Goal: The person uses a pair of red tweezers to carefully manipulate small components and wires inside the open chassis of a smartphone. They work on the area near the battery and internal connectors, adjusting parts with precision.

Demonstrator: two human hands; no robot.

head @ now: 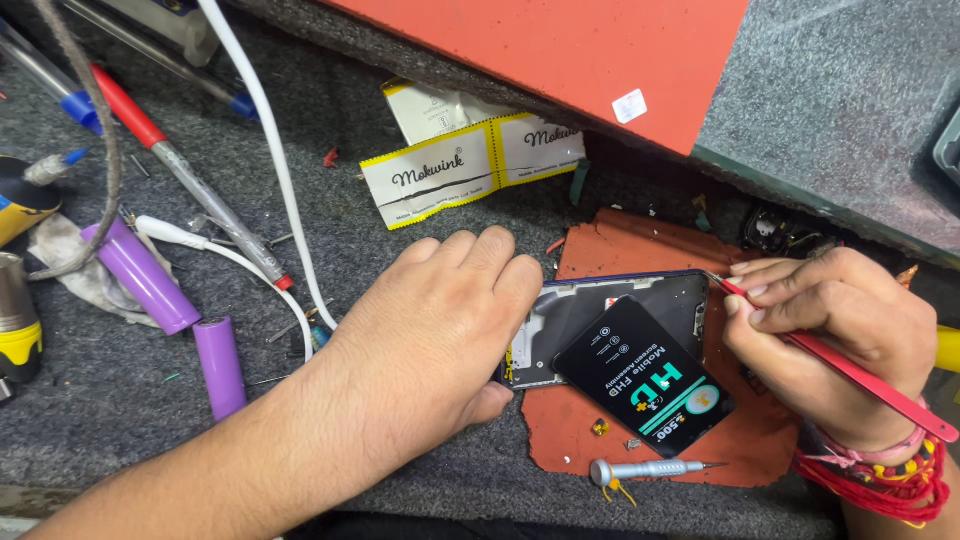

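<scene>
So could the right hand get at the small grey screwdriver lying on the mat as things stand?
Probably yes. The screwdriver lies uncovered on the orange mat just below the right hand, nothing between them, but that hand holds red tweezers, so it would likely need to free its fingers.

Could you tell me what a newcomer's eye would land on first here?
Centre: the left hand pins an opened phone frame on a red mat, a black screen panel lying across it. The right hand pokes red tweezers at its top corner. Two purple battery cells lie far left.
</scene>
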